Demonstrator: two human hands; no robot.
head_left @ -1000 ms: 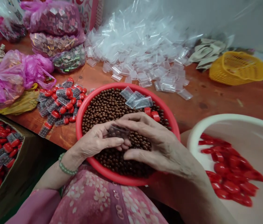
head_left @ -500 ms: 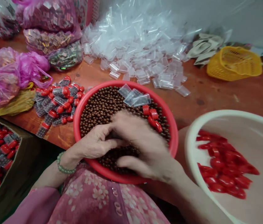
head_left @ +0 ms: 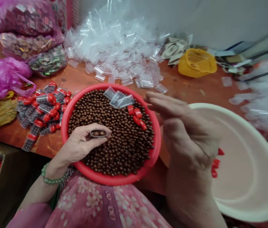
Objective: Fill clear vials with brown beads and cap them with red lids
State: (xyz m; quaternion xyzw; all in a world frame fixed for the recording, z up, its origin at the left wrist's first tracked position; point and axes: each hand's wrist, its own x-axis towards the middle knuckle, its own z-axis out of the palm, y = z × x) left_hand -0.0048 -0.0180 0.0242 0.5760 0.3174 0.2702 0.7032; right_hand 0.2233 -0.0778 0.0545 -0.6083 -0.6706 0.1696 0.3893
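My left hand (head_left: pixel 85 141) is closed around a small clear plastic container (head_left: pixel 98 133), its open mouth facing up and brown balls inside. It is held over a red basin (head_left: pixel 158 139) full of brown chocolate-like balls (head_left: pixel 119 148). Beyond it, several clear empty containers (head_left: pixel 118 97) and several red caps (head_left: pixel 137 116) lie on the balls. My right hand (head_left: pixel 183 136), blurred, is between the red basin and a white basin (head_left: pixel 245 152), its fingers stretched out and no object visible in them. It hides part of the white basin, where a few red caps (head_left: pixel 215 164) show.
Filled red-capped containers (head_left: pixel 43 107) are heaped left of the red basin, with more in a cardboard box (head_left: pixel 5 177) at lower left. Clear empties (head_left: pixel 124 57) are piled behind. Pink bags (head_left: pixel 10 76) stand at left, a yellow basket (head_left: pixel 197 65) at right.
My right hand has moved right, away from my left hand and out over the red basin's edge. The container in my left hand now shows. The view has swung right.
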